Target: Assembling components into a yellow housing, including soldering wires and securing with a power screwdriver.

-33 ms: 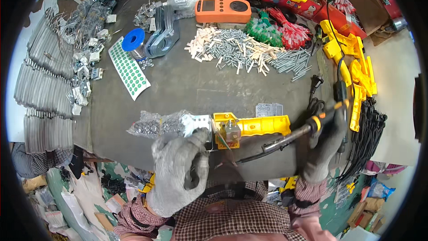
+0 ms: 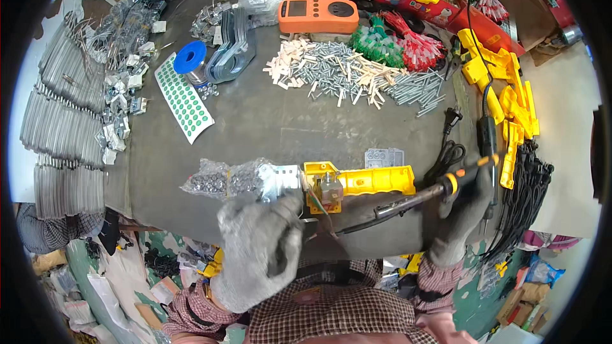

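Observation:
My left hand (image 2: 258, 245), in a grey glove, is curled just in front of a shiny metal plate (image 2: 287, 179). Its fingertips are blurred, and what they pinch cannot be made out. Beside them lies an open yellow plastic housing (image 2: 379, 179) with a long handle half. A small metal-and-clear component (image 2: 330, 192) sits in its square end, with thin wires running toward me. My gloved right hand (image 2: 462, 216) is closed on a dark soldering iron (image 2: 408, 202) with orange bands. The iron slants down left, its thin dark front end near the wires.
Bubble wrap (image 2: 229, 178) adjoins the metal plate. Farther off are a solder spool (image 2: 190, 58), a green-dotted sticker sheet (image 2: 185, 99), loose screws (image 2: 338, 67) and an orange meter (image 2: 319, 14). A black tool (image 2: 488, 137) hangs beside my right hand; yellow housings (image 2: 510, 99) stand right.
My left hand has drawn slightly toward me, off the metal plate. My right hand has shifted a little, and more of the coiled black cord shows beside it.

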`<move>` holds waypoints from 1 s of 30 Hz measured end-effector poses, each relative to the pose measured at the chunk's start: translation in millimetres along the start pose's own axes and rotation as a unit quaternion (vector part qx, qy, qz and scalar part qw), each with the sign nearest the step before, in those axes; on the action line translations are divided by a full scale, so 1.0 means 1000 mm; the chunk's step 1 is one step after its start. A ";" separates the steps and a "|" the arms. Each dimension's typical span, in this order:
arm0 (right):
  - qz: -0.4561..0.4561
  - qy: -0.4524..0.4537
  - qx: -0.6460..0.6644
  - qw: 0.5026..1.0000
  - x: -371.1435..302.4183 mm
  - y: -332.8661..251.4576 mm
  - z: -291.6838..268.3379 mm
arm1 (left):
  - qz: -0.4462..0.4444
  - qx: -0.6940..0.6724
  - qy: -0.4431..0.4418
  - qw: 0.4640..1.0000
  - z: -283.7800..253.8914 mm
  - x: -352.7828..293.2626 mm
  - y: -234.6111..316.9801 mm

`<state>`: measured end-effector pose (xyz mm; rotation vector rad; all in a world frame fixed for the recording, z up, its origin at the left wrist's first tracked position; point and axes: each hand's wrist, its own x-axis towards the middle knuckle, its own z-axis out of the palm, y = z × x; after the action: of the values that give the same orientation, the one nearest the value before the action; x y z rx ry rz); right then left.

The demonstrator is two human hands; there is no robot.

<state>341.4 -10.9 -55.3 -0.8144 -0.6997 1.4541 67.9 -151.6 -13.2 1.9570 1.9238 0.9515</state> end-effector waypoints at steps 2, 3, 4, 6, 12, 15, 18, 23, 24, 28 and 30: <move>-0.010 0.032 -0.006 0.999 -0.015 0.011 -0.006 | 0.019 0.030 -0.026 0.999 0.003 0.005 0.015; -0.021 0.062 -0.013 0.998 -0.021 0.015 -0.009 | 0.032 0.018 0.002 0.999 0.011 0.000 0.016; -0.060 0.103 -0.036 0.992 -0.022 0.024 -0.024 | 0.035 0.019 0.000 0.999 0.014 0.001 0.019; -0.036 0.112 -0.046 0.992 -0.027 0.035 -0.030 | 0.047 0.031 -0.026 0.998 0.016 0.002 0.019; 0.000 0.113 -0.094 0.989 -0.029 0.045 -0.041 | 0.098 0.098 0.024 0.990 0.032 0.006 0.014; 0.007 0.142 -0.099 0.985 -0.028 0.048 -0.035 | 0.095 0.107 0.020 0.989 0.034 0.005 0.012; 0.006 0.128 -0.080 0.989 -0.030 0.048 -0.034 | 0.092 0.129 0.011 0.987 0.033 0.004 0.013; 0.011 0.110 -0.070 0.991 -0.033 0.045 -0.035 | 0.114 0.112 0.041 0.986 0.032 0.010 0.012; 0.011 0.109 -0.070 0.991 -0.031 0.046 -0.034 | 0.112 0.096 0.036 0.988 0.031 0.009 0.012; -0.021 0.094 -0.092 0.991 -0.028 0.044 -0.026 | 0.107 0.113 0.018 0.988 0.031 0.011 0.011; -0.004 0.089 -0.083 0.993 -0.030 0.043 -0.023 | 0.109 0.116 0.024 0.987 0.031 0.011 0.012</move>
<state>335.0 -43.8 -101.8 -1.0555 -0.6940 1.3097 95.2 -134.3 -27.3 2.3353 1.9542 0.8672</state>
